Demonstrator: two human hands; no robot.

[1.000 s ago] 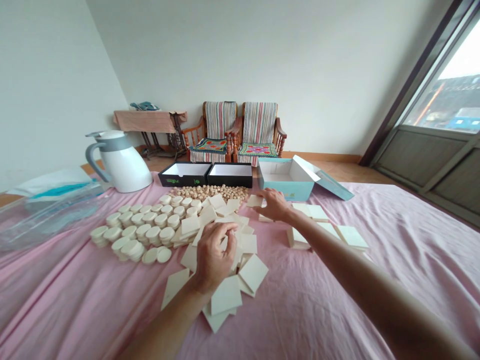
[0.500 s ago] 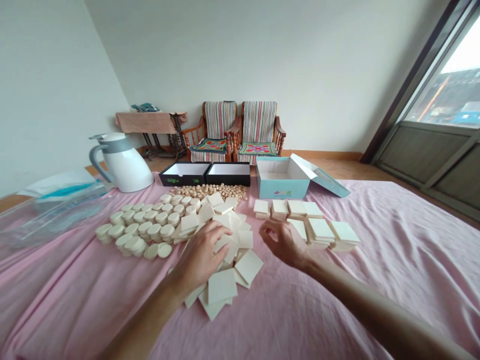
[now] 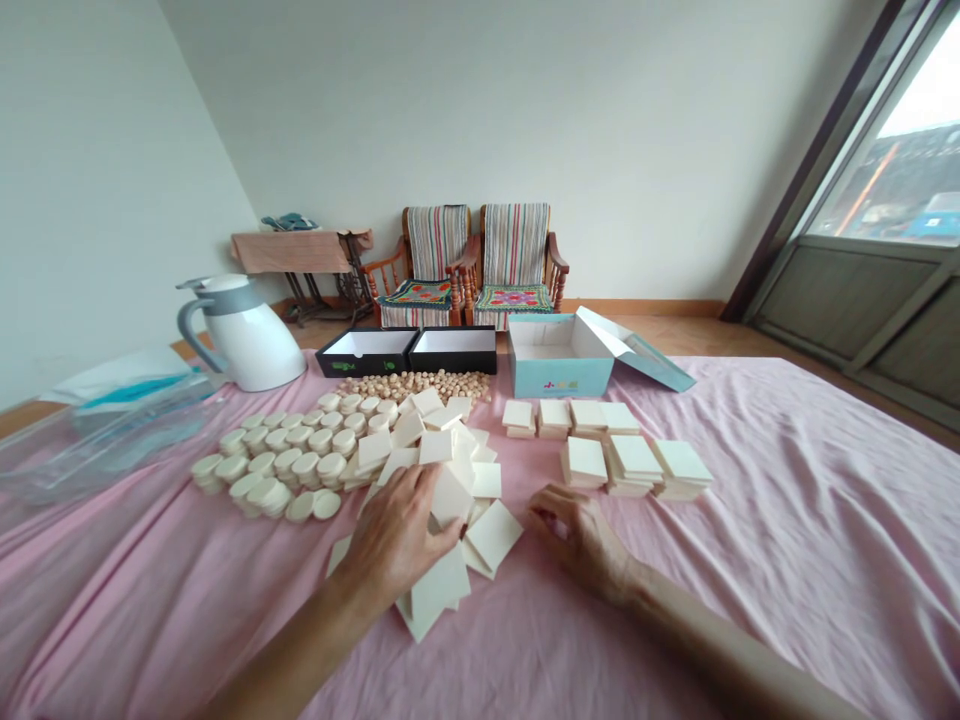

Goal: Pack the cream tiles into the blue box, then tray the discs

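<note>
My left hand (image 3: 401, 525) is over the loose heap of pale square wooden tiles (image 3: 493, 533), its thumb and fingers closed around the edges of one square tile (image 3: 451, 497). To the right of the heap, my right hand (image 3: 581, 540) rests low on the pink cloth with its fingers curled in; nothing shows in them, though the palm side is partly hidden. Just beyond it stand neat stacks of square tiles (image 3: 634, 457) in two rows. Stacked round wooden discs (image 3: 306, 465) lie left of the heap.
Behind the heap lie many small wooden beads (image 3: 420, 385). Two black boxes (image 3: 454, 350) and a light blue box (image 3: 561, 372) with its lid (image 3: 656, 360) leaning beside it line the far edge. A white jug (image 3: 259, 340) and clear plastic packaging (image 3: 112, 430) are at left.
My right hand has moved back from the tile stacks toward me, uncovering the near-left stack. My left hand has closed its thumb and fingers around a tile in the heap.
</note>
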